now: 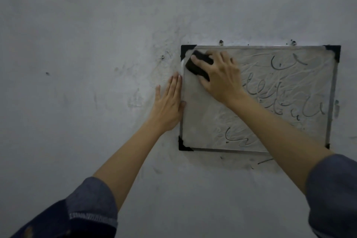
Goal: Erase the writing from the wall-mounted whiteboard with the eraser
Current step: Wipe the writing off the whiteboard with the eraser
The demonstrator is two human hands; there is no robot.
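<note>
Scuffed grey wall (96,44); right hand (220,77) fingers round eraser (199,63) on whiteboard (202,118); left hand (168,106) flat, fingers straight

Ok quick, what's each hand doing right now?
Left hand: open, flat against the wall beside the whiteboard frame.
Right hand: closed on the black eraser, pressing it on the board.

Both forearms are bare, with dark blue-grey sleeves (92,197) pushed up near the elbows. Left cuff has a pale stitched hem (92,216) below the left hand (168,106).
</note>
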